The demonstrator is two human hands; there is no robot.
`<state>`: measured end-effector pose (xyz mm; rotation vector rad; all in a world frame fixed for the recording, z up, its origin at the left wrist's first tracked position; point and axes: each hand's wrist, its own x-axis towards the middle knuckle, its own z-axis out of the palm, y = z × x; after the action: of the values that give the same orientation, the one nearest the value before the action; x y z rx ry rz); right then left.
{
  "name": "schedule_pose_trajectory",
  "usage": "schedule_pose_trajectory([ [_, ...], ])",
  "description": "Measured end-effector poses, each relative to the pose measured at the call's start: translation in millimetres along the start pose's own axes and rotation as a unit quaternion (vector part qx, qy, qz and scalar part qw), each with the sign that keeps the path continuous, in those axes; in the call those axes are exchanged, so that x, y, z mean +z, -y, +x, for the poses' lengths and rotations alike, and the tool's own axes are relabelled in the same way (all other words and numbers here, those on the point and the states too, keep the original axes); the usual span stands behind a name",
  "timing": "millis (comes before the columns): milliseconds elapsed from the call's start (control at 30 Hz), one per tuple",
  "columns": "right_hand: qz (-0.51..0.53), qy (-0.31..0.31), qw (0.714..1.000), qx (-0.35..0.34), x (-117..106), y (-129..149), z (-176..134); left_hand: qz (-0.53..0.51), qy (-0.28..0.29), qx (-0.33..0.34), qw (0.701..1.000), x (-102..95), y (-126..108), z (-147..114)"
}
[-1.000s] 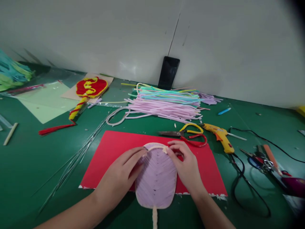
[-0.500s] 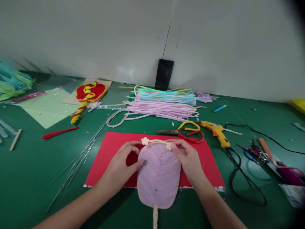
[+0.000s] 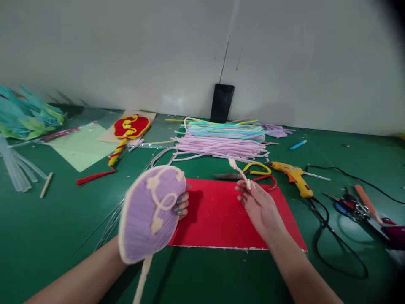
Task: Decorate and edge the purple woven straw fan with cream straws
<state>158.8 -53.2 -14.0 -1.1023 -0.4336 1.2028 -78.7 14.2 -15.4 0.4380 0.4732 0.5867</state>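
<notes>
My left hand [image 3: 182,203] is closed on a purple hand fan [image 3: 136,228] edged in cream; the fan hides most of the hand, and only fingertips show at its right edge. Cream flowers and a looping stem decorate the side facing me, and a cream handle hangs below. Between the thumb and fingers of my right hand [image 3: 261,204] is a short cream pipe cleaner stem with flower ends [image 3: 241,171], held apart from the fan. Both hands are over a red board [image 3: 221,215].
Behind the board lie scissors [image 3: 228,176], a yellow glue gun [image 3: 294,175] and bundled pipe cleaners [image 3: 221,145]. A phone [image 3: 222,102] leans on the wall. Left are a red fan [image 3: 133,125] and thin wires [image 3: 110,228]; right, pliers and other tools [image 3: 351,207].
The fan has moved left and turned over, showing its decorated side instead of the plain one. My right hand has drawn the cream flower stem away from the fan's top edge.
</notes>
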Motion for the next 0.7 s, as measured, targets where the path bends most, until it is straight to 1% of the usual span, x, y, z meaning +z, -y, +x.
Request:
schedule_pose_trajectory([
  [33,0.002,0.001,1.0,0.002,-0.1,-0.1,-0.1,-0.018,0.016,-0.02,1.0,-0.9,-1.5,0.8],
  [100,0.001,0.002,1.0,0.005,-0.1,-0.2,0.2,-0.039,0.026,-0.043,0.998,-1.3,-3.8,1.2],
  [200,-0.002,0.0,1.0,0.006,0.8,-0.5,0.8,-0.04,0.024,-0.037,0.998,-0.1,-4.4,-0.3],
  [333,-0.014,0.002,1.0,-0.001,1.8,-0.7,0.5,-0.032,0.038,-0.035,0.998,0.8,-2.5,-1.1],
  [567,-0.007,0.012,1.0,0.003,1.5,-0.2,-0.9,-0.021,0.058,-0.027,0.998,-5.0,-0.5,2.3],
  [700,-0.011,0.009,1.0,-0.001,2.1,-0.1,-1.0,0.0,0.065,-0.011,0.998,-6.4,1.9,1.7],
])
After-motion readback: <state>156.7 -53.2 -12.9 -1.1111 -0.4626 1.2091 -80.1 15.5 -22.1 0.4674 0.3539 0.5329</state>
